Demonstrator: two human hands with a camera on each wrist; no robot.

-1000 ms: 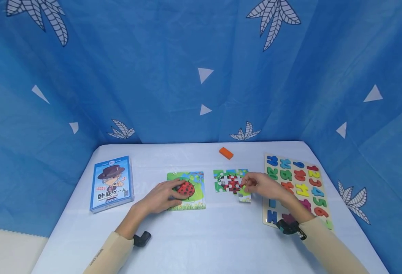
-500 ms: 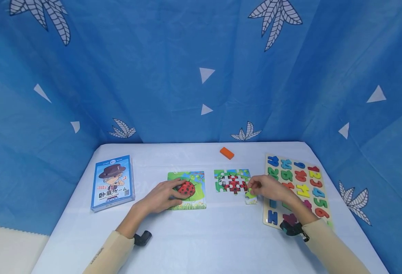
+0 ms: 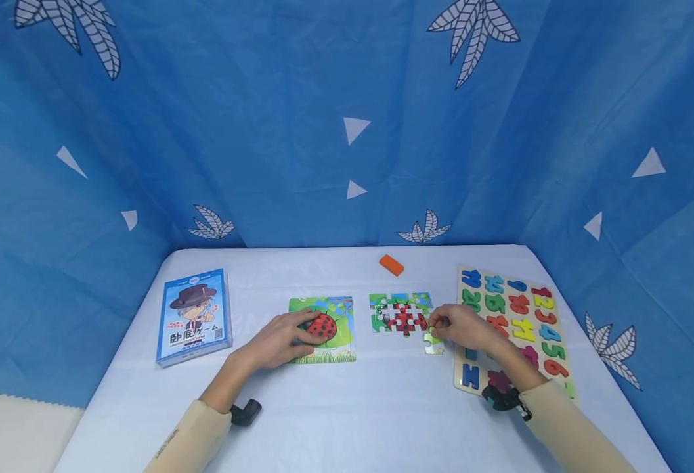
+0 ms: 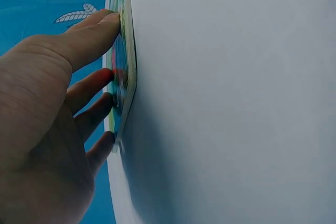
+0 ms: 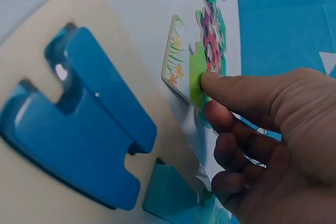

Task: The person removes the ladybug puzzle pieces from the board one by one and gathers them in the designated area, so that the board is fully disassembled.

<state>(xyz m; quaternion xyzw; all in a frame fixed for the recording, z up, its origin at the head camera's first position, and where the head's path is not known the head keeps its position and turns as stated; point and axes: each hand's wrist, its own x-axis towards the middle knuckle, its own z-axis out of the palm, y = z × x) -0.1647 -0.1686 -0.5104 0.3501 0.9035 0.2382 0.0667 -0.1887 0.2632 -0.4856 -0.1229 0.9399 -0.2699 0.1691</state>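
Observation:
In the head view my left hand [image 3: 278,338] rests on a square ladybug picture board [image 3: 342,341]. Its thumb and fingers are spread over the board and touch its face, as the left wrist view also shows. To the right lies a partly joined ladybug jigsaw [image 3: 402,316], with gaps between some pieces. My right hand [image 3: 465,326] pinches a corner jigsaw piece [image 3: 434,344] between thumb and index finger at the jigsaw's lower right. In the right wrist view, that piece [image 5: 176,59] shows grass, small orange flowers and a bright green part.
A number board [image 3: 461,378] with colourful raised digits lies under and beside my right forearm. On the left is a blue boxed card game [image 3: 193,315] with a hatted figure. An orange block [image 3: 391,265] lies behind the jigsaw. A blue patterned curtain [image 3: 287,131] encloses the white table [image 3: 347,420].
The right hand has moved the corner piece a little rightward and toward the front, off the jigsaw's lower edge to its lower right corner. The left hand has stayed on the board.

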